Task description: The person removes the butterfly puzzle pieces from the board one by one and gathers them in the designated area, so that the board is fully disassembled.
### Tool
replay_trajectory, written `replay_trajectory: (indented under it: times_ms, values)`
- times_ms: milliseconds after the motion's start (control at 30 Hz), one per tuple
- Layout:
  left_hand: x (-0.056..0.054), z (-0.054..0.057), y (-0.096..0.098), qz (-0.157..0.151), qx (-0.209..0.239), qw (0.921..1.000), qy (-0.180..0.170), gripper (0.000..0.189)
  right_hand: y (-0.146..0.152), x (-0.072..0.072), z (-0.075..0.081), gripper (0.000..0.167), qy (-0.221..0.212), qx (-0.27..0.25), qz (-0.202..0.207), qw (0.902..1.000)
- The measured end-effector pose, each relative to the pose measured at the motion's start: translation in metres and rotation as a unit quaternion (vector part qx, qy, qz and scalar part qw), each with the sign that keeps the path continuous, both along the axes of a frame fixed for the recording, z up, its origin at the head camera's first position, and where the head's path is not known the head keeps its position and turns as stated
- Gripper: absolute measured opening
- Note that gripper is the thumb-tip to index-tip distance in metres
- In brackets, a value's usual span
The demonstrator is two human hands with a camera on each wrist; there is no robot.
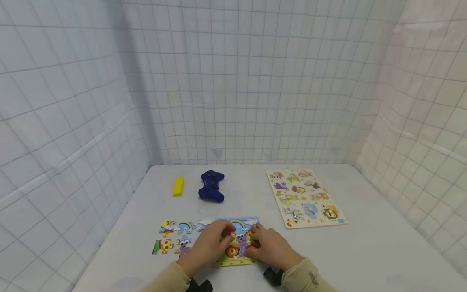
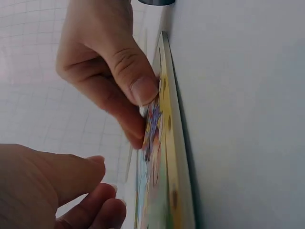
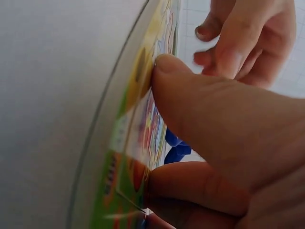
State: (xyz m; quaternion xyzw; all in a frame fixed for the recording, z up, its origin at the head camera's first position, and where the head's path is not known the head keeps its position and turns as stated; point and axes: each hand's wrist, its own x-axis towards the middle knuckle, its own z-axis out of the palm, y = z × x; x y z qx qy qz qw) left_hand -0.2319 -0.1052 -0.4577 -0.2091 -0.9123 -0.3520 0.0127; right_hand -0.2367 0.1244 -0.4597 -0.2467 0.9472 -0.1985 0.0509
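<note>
A colourful jigsaw board [image 1: 237,262] lies flat on the table between the two hands, showing a rainbow, a purple bug and a snail. My right hand [image 1: 271,248] is over the board's right half; its thumb and curled fingers pinch at a puzzle piece [image 2: 152,117] in the picture, whose outline is mostly hidden. Just above the board's left side, my left hand [image 1: 207,246] hovers with loosely bent fingers and nothing between them. Several loose pieces lie left of the board, among them a giraffe piece [image 1: 163,246] and a rainbow piece [image 1: 185,227].
Behind the loose pieces are a yellow block [image 1: 178,187] and a dark blue game controller [image 1: 211,186]. An animal peg-style board [image 1: 307,198] lies at the back right. Gridded white walls [image 1: 248,93] enclose the white table [image 1: 365,259].
</note>
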Motion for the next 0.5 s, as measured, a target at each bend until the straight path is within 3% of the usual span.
replay_trajectory:
  times_ms: [67, 133, 333, 500]
  values:
    - [-0.007, -0.005, 0.012, -0.030, -0.003, 0.9996, -0.001, 0.014, 0.002, 0.000, -0.003, 0.058, 0.014, -0.010, 0.007, 0.9998]
    - [-0.011, -0.012, 0.019, -0.038, -0.006, 0.9992, -0.001, 0.012, 0.003, 0.000, -0.006, 0.060, 0.025, -0.026, 0.015, 0.9992]
    - [-0.013, -0.027, 0.020, -0.016, 0.010, 0.9992, 0.037, 0.005, 0.015, -0.010, -0.005, 0.087, -0.006, -0.086, 0.014, 0.9962]
    - [-0.012, -0.027, 0.023, 0.000, 0.020, 0.9987, 0.047, 0.004, 0.034, -0.022, -0.006, 0.100, -0.044, -0.071, 0.006, 0.9965]
